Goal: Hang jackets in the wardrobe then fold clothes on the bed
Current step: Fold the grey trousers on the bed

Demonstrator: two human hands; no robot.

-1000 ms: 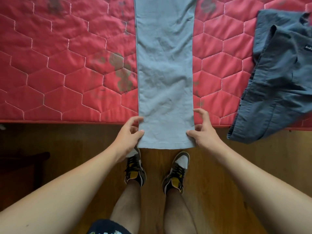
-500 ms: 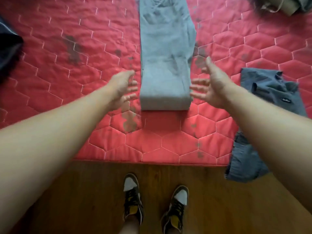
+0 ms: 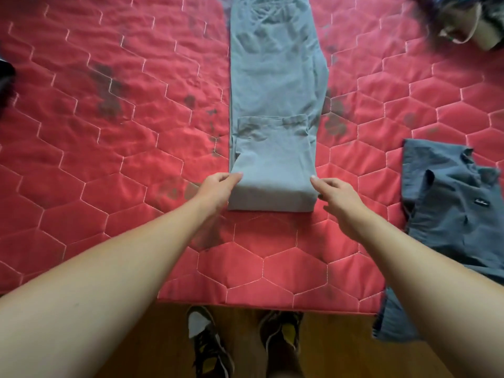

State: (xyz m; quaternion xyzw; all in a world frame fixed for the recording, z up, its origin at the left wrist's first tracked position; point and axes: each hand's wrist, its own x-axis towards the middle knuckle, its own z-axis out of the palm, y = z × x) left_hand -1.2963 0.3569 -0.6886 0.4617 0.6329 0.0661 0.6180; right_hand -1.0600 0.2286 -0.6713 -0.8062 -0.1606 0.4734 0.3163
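The light grey trousers lie flat and long on the bed. Their long side runs straight away from the person, from just past the hands to the far top of the view. The near end is folded back on itself, so the leg ends lie on top, a bit farther off than the hands. The thick folded edge points at the person.

The left hand is at the left side of that fold. Its fingers are curled and it pinches the cloth, with the thumb on top. The right hand is at the right side of the fold. Its fingers are bent too, one fingertip lies on top of the cloth, and it holds that edge. The fold sits right between the two hands.

The bed cover is red, with stitched six-sided shapes and some dark spots. To the right of the right hand lies a dark blue garment, crumpled, with one end hanging over the bed's edge. Behind the hands, by the person, is a brown wooden floor and two shoes.
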